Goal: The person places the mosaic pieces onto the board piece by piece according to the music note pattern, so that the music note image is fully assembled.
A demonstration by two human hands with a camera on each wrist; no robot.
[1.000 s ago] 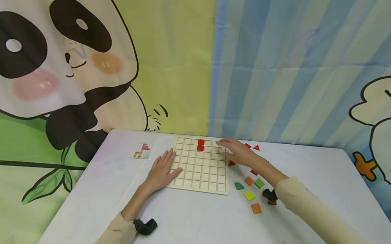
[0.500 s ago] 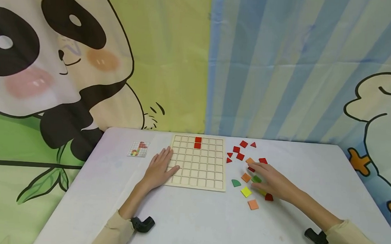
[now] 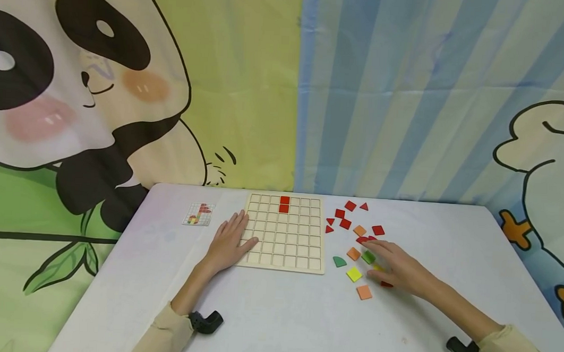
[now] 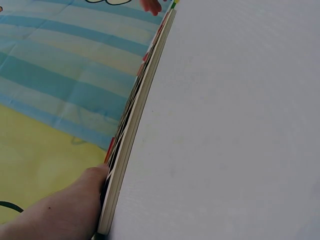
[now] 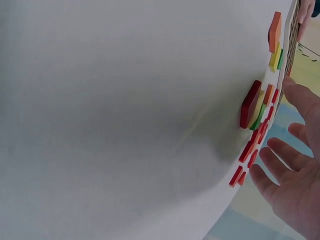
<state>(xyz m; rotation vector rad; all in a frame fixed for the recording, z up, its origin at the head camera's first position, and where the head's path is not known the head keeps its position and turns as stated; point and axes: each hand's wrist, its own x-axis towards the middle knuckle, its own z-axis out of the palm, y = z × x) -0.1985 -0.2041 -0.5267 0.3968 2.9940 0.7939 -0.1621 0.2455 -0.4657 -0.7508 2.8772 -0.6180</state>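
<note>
My left hand [image 3: 227, 243] rests on the left edge of a wooden grid board [image 3: 283, 245], fingers straight, thumb over the lower squares. The left wrist view shows that hand [image 4: 65, 205] against the board's side [image 4: 135, 120]. Two red square tiles [image 3: 284, 204] sit one below the other in the top rows of the grid. Over the loose tiles to the right hovers my right hand [image 3: 399, 270], its fingers spread and holding nothing. Under or beside it lie a green square tile [image 3: 368, 256] and a dark red tile [image 5: 251, 105]; a yellow tile is partly covered.
A small card with a coloured grid pattern [image 3: 198, 214] lies left of the board. Several red squares [image 3: 345, 223] and triangles [image 3: 364, 206] are scattered at the right, with orange [image 3: 364, 292], yellow [image 3: 354, 274] and dark green [image 3: 339, 261] tiles nearer. A curtain [image 3: 386, 96] hangs behind the table.
My right hand has moved from the board's upper right back to the loose tiles on the right, then only slightly in the last half second. The left hand stays on the board.
</note>
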